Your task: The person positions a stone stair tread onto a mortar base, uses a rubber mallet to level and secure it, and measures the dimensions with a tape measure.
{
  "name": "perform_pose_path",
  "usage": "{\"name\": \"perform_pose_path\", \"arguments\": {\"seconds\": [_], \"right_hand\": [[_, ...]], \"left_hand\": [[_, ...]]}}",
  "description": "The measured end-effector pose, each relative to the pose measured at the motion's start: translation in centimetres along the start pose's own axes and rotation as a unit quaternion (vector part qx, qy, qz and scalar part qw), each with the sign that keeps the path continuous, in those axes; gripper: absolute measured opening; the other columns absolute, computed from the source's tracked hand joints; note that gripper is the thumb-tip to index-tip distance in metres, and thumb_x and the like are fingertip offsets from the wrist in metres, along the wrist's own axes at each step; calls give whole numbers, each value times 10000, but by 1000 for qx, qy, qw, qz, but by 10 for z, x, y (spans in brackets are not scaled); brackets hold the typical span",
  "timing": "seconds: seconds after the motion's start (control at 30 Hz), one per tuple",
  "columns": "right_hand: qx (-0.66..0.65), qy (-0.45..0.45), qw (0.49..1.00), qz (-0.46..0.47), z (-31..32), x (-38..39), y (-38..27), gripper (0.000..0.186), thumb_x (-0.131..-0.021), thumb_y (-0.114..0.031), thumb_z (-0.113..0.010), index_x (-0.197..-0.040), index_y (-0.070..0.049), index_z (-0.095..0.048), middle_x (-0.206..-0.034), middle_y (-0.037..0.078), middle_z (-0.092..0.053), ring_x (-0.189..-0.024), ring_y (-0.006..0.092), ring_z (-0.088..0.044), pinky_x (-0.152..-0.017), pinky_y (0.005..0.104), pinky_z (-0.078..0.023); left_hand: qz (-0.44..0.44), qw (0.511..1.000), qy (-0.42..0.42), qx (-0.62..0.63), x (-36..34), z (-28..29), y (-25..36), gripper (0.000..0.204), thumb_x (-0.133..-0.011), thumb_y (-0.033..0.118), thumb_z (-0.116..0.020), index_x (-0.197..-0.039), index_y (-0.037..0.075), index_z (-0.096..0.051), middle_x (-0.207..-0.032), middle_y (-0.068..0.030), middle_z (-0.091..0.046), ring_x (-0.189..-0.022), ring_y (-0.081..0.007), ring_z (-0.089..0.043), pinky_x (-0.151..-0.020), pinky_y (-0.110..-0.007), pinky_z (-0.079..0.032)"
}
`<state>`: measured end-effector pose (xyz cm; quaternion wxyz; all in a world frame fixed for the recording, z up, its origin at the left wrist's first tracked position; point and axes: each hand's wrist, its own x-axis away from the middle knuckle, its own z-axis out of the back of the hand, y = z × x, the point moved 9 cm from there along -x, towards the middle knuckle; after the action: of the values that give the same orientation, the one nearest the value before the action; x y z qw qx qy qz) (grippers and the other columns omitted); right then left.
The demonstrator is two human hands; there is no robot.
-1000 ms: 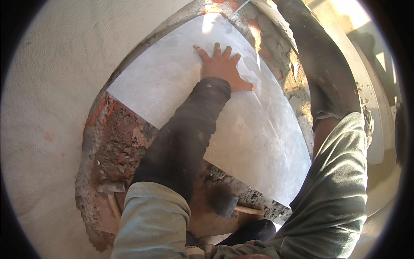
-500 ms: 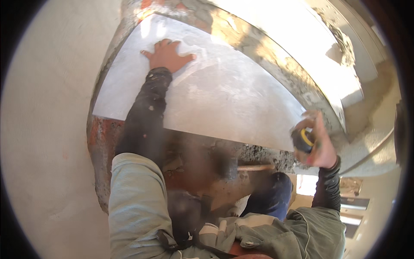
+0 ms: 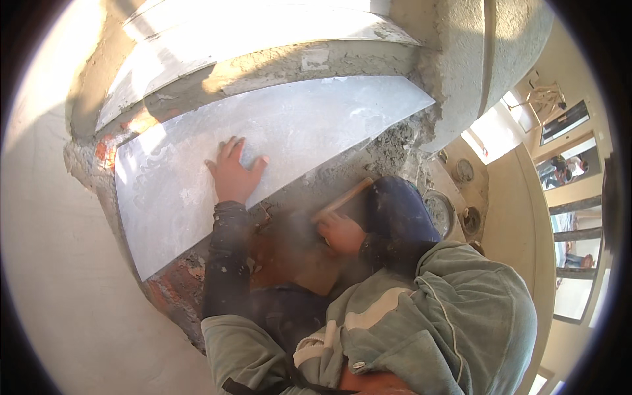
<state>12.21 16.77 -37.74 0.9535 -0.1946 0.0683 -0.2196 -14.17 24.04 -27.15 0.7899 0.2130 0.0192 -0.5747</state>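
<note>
My left hand (image 3: 234,174) lies flat with fingers spread on a large pale grey stone slab (image 3: 316,118), near the slab's lower edge. The slab rests on a bed of rough grey mortar (image 3: 388,151) over exposed red brick (image 3: 172,289). My right hand (image 3: 340,232) is closed around a wooden tool handle (image 3: 347,197) just below the slab, beside my bent knee in dark blue trousers (image 3: 398,210). The tool's head is hidden. Dust blurs the area around the right hand.
A second pale slab (image 3: 263,33) sits higher up, behind a mortar ledge. A thick plastered column (image 3: 487,59) stands at the right. Round buckets (image 3: 440,212) sit on the floor near my knee. Plastered wall surface (image 3: 59,263) fills the left. People stand far off at the right.
My right hand came down from the raised position at the right, where it held a small yellow and black object, and now grips the wooden handle. My left hand stays pressed on the slab.
</note>
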Motion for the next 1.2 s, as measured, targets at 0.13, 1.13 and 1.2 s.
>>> {"name": "perform_pose_path", "arguments": {"seconds": [0.13, 1.13, 1.2], "right_hand": [[176, -47, 977, -115, -4, -5, 69, 396, -846, -278, -678, -1206, -114, -667, -1193, 111, -602, -1170, 278, -557, -965, 553, -440], [-158, 478, 846, -178, 294, 73, 198, 530, -1060, -506, -522, -933, 9, -523, -721, 106, -585, -605, 210, -590, -524, 374, -508], [-45, 386, 894, -223, 273, 55, 217, 411, -1044, -384, -594, -933, 7, -532, -723, 147, -613, -620, 266, -623, -551, 426, -511]], "left_hand": [[-122, 978, -164, -50, 15, -16, 134, 1257, -600, 643, -865, -1600, 90, -342, -1674, -93, -315, -1575, -369, -186, -1157, -802, -8], [-90, 957, -250, -113, -41, -55, 173, 1415, -470, 349, -900, -1650, 83, -166, -1732, -99, -145, -1578, -436, -108, -1091, -869, -122], [-84, 956, -257, -111, -41, -54, 170, 1417, -463, 338, -895, -1649, 81, -164, -1732, -99, -144, -1578, -436, -107, -1093, -868, -120]]}}
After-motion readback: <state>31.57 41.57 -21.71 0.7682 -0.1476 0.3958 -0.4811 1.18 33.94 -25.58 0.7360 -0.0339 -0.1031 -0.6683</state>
